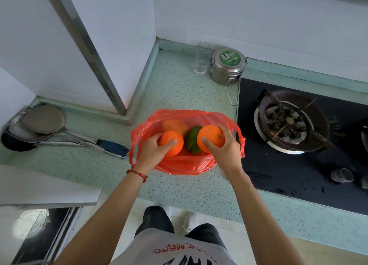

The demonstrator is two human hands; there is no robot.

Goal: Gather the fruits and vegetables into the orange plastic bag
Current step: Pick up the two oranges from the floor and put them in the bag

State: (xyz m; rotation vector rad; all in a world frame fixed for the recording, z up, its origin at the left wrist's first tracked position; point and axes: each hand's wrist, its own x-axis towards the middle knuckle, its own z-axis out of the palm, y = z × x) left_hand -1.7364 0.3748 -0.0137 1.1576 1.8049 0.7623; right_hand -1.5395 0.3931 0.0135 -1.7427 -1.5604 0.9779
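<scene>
We're gripping an orange in each hand — left hand (153, 151), right hand (225, 145) — over the orange plastic bag (185, 165); its floppy 6 o'clock rim might fold, spilling fruit onto the surface (179, 81).

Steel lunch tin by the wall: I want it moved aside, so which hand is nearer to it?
Right. The right hand grips an orange over the bag, below the steel lunch tin. The left hand grips another orange farther left.

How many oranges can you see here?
2. One orange is gripped by the left hand, the other orange by the right hand, both over the orange plastic bag. More may be hidden inside it.
</scene>
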